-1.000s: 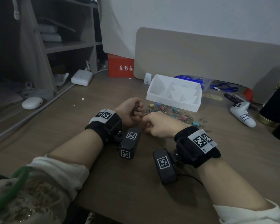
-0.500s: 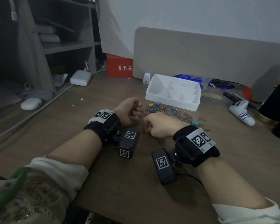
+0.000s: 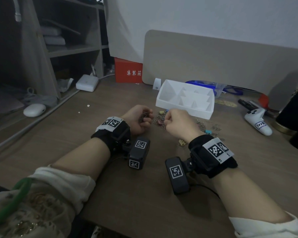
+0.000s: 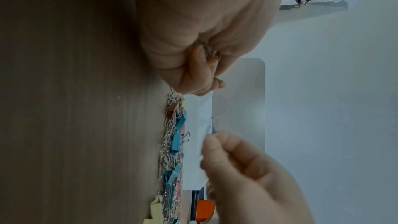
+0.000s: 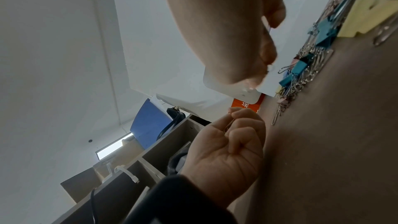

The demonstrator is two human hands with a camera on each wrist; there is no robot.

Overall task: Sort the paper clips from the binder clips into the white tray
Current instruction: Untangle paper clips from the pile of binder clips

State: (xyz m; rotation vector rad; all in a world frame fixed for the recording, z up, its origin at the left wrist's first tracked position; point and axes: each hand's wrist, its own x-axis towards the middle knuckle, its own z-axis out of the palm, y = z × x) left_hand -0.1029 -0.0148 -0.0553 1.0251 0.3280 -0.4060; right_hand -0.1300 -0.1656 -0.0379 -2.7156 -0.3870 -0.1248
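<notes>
Right hand [image 3: 177,123] fingers pinching a paper clip [image 4: 212,126], white tray [image 3: 184,107] just beyond; left hand [image 3: 138,120] curled round paper clips.

White mouse [image 3: 34,110], charger [image 3: 87,85], red box [image 3: 128,70] on desk [image 3: 144,203]

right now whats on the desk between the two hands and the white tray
In the head view, a mixed pile of paper clips and coloured binder clips lies on the desk between the left hand, the right hand and the white tray.
</notes>
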